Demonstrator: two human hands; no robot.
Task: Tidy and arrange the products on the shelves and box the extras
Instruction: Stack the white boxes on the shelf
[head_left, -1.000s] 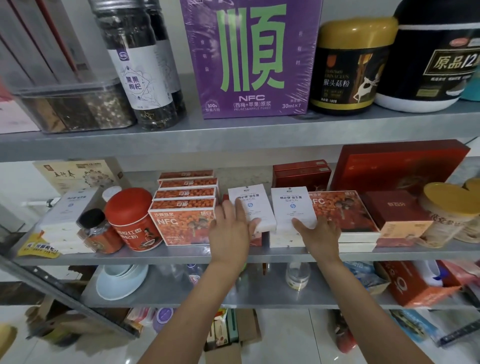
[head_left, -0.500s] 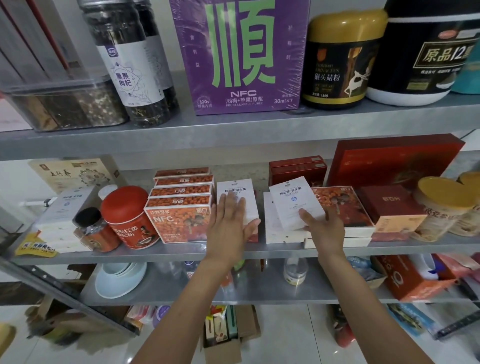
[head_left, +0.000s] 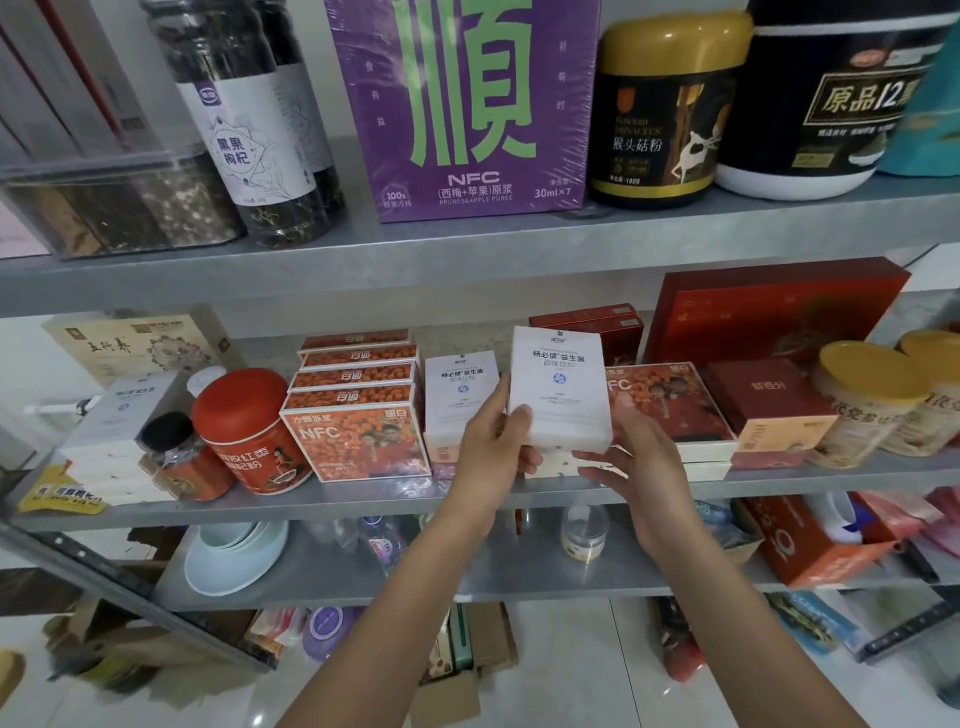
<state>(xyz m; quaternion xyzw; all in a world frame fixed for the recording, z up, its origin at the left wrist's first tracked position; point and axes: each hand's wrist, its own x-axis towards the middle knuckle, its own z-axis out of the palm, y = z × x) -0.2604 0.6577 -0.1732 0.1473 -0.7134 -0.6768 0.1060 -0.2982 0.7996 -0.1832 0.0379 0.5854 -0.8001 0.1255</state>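
A white probiotic box (head_left: 561, 389) is lifted and tilted upright in front of the middle shelf (head_left: 363, 499). My left hand (head_left: 493, 441) grips its lower left corner, thumb on the front face. My right hand (head_left: 628, 462) holds it from below and at the right edge, fingers under its base. A second white box of the same kind (head_left: 460, 395) lies just left of it on a stack, next to the orange NFC boxes (head_left: 358, 415). More flat white boxes (head_left: 701, 462) lie under and behind my right hand.
A red tin (head_left: 249, 431) and small dark jar (head_left: 171, 452) stand at the left, red gift boxes (head_left: 769, 405) and yellow-lidded tubs (head_left: 867, 405) at the right. The upper shelf holds a purple box (head_left: 462, 104) and jars. An open cardboard box (head_left: 467, 670) sits on the floor below.
My right hand has lifted the right white box off its stack and tipped it upright. My left hand left the other white box and took hold of the lifted one.
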